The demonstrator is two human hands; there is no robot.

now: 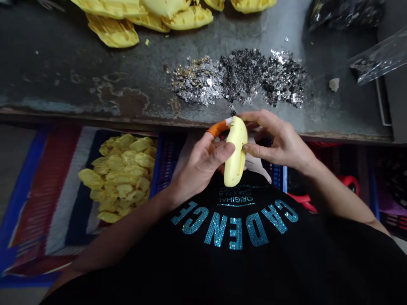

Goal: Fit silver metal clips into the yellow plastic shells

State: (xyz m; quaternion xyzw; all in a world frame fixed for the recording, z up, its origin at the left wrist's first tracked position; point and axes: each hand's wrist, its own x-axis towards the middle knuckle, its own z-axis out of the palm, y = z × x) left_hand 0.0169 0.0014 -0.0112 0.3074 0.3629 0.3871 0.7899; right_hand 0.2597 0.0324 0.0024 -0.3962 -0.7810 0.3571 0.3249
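Observation:
My left hand [203, 163] grips a pale yellow plastic shell piece [235, 152], held upright just below the table's front edge. An orange wrap covers that hand's forefinger, which rests at the top of the piece. My right hand [275, 140] closes its fingers on the piece's upper right side. Both hands are over my lap, above a black shirt with teal lettering.
A worn dark metal table [79, 80] carries three heaps of small shiny metal parts [238, 78] and yellow shells [143, 17] at the far edge. A striped bag [54, 190] at lower left holds several yellow pieces [122, 176]. Plastic bags [375, 59] lie at the upper right.

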